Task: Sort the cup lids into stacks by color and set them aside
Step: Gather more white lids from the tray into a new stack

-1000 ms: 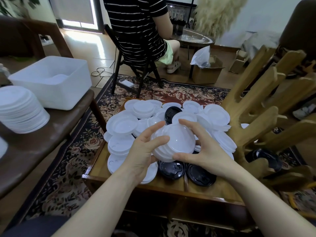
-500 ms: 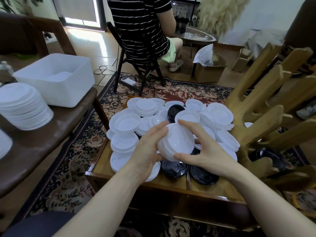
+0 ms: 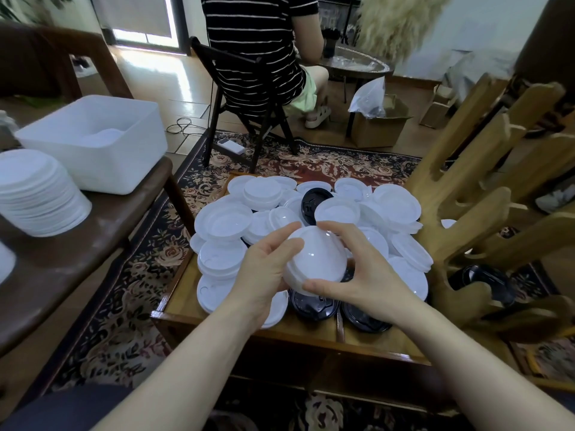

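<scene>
- Compared with one second ago, the small stack of white lids [image 3: 315, 259] stays between the two hands above the pile; it is tilted a little more, so its domed top faces the camera more fully.
- The left hand [image 3: 264, 272] still grasps the stack from the left side: its thumb lies on the top edge and the other fingers are curled under the lower rim.
- The right hand [image 3: 361, 275] still grasps the stack from the right: the forefinger bends over the top and the thumb presses at the lower rim, as before.
- The view has shifted slightly, so the pile seems a bit higher in the picture; the lids in it lie as they did.
- The held stack is glossy white with round, stepped rims; how many lids are in it I cannot tell.
- Under it, the pile of loose white lids [image 3: 395, 206] covers the low wooden counter [image 3: 308, 337], with black lids [image 3: 312, 304] at the near edge and one more [image 3: 314, 199] toward the far side.
- On the brown counter [image 3: 62, 262] at the left, a tall sorted stack of white lids [image 3: 34, 194] stands beside a white plastic bin [image 3: 102, 141].
</scene>
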Available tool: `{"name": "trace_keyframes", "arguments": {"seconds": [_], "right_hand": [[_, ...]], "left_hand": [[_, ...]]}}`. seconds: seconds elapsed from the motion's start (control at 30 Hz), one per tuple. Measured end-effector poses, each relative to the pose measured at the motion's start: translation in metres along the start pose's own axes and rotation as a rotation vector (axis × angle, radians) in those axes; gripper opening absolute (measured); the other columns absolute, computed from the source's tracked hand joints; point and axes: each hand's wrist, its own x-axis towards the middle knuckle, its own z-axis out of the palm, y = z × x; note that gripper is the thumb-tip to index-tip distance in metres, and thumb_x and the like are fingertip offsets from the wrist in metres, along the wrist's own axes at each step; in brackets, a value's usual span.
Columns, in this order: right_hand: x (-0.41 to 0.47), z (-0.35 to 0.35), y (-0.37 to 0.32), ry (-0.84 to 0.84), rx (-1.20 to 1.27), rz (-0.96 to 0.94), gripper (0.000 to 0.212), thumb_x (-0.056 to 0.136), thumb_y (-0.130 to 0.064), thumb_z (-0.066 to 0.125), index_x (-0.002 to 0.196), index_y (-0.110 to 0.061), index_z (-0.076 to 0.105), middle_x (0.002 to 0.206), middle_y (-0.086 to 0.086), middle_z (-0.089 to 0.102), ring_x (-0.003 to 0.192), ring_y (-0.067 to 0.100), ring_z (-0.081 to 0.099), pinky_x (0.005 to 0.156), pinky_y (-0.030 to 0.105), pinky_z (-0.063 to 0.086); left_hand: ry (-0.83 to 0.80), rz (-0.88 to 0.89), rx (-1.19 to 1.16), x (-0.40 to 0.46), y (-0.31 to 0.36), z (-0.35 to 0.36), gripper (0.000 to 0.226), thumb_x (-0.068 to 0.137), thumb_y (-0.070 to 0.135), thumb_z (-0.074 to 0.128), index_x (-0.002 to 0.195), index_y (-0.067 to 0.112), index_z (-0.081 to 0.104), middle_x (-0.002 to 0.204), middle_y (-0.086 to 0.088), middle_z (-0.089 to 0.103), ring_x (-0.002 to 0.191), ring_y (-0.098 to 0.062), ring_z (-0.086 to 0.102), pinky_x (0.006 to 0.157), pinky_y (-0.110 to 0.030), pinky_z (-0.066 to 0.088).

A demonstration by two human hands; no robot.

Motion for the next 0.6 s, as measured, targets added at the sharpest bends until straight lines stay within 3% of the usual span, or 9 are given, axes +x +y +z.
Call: {"name": "trace_keyframes", "arguments": {"seconds": [0.27, 0.47, 0.6], "right_hand": [[-0.002, 0.002, 0.001, -0.061, 0.02, 0.007, 0.082, 0.073, -0.044, 0.082, 0.134, -0.05, 0.028, 0.134, -0.032, 0.032, 0.125, -0.016, 0.032, 0.094, 0.001, 0.032], [-0.008, -0.007, 0.008, -0.152, 0.009, -0.034, 0.087, 0.073, -0.035, 0.085, 0.141, -0.042, 0.031, 0.143, -0.024, 0.034, 0.136, -0.003, 0.031, 0.109, 0.025, 0.034], [-0.01, -0.017, 0.02, -0.2, -0.002, -0.02, 0.086, 0.074, -0.043, 0.083, 0.144, -0.042, 0.033, 0.143, -0.025, 0.035, 0.137, -0.003, 0.031, 0.11, 0.029, 0.038]], "left_hand": [[-0.015, 0.005, 0.008, -0.001, -0.002, -0.002, 0.033, 0.094, 0.011, 0.062, 0.124, 0.024, 0.067, 0.111, -0.002, 0.074, 0.086, -0.011, 0.072, 0.068, -0.032, 0.061], [-0.164, -0.056, 0.101, -0.002, -0.003, -0.007, 0.044, 0.077, 0.013, 0.074, 0.116, 0.033, 0.073, 0.119, -0.002, 0.073, 0.108, -0.022, 0.07, 0.093, -0.052, 0.055], [-0.11, -0.039, 0.124, -0.001, -0.01, -0.005, 0.039, 0.086, 0.005, 0.071, 0.115, 0.032, 0.073, 0.115, -0.004, 0.074, 0.102, -0.022, 0.071, 0.085, -0.047, 0.058]]}}
